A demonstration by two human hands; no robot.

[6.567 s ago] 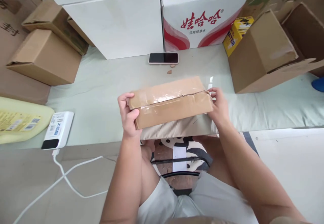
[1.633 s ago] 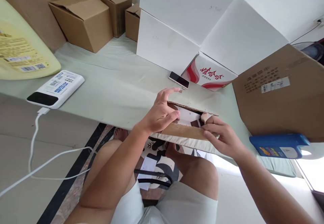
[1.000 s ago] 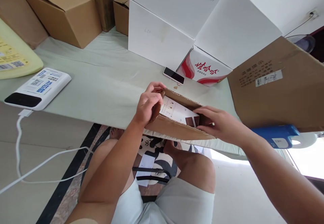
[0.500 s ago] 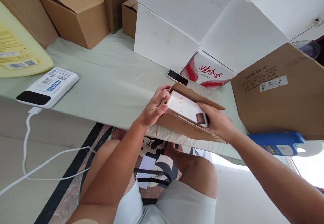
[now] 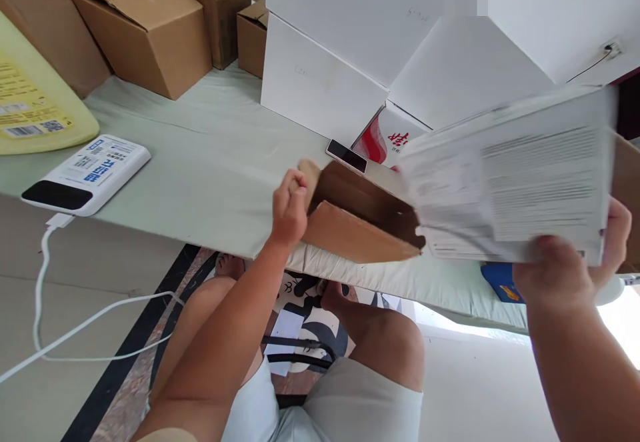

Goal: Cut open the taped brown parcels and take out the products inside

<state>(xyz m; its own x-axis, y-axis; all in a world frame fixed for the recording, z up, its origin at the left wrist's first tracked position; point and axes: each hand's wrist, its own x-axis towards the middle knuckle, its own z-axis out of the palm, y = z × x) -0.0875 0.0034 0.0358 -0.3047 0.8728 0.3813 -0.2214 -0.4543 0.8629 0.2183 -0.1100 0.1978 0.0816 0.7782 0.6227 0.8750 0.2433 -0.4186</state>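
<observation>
"What's this bench covered with, from where you stand?"

"A pale green cloth [image 5: 200, 135], wrinkled, hanging over the front edge. There's a phone [image 5: 346, 155] lying near the back, by the white boxes [image 5: 320, 75] and that red-and-white carton [image 5: 380, 139]."

"And over on the left?"

"A white power bank [image 5: 95, 169] near the edge, with a white cable [image 5: 45, 275] looping down over the tiles. Beside it is a yellow jug [image 5: 40, 102], and behind, a row of brown boxes [image 5: 145, 35]."

"What about the hands?"

"The left hand [image 5: 290, 205] has its fingers curled tight on the end flap of the opened carton [image 5: 360, 232], right at the bench's front edge, its brown inside showing. The right hand [image 5: 565, 272] is bent round the lower right corner of a white printed package [image 5: 525, 169] (too blurred to read, sadly), held tilted up to the right of the carton. Whether those two touch, I can't tell."

"Anything past that arm?"

"Part of a blue bottle [image 5: 501, 283] below the package, and a wall socket [image 5: 610, 49] up high. Down between the person's legs, a sheet of paper [image 5: 285, 335] on a patterned mat [image 5: 327, 329]."
</observation>
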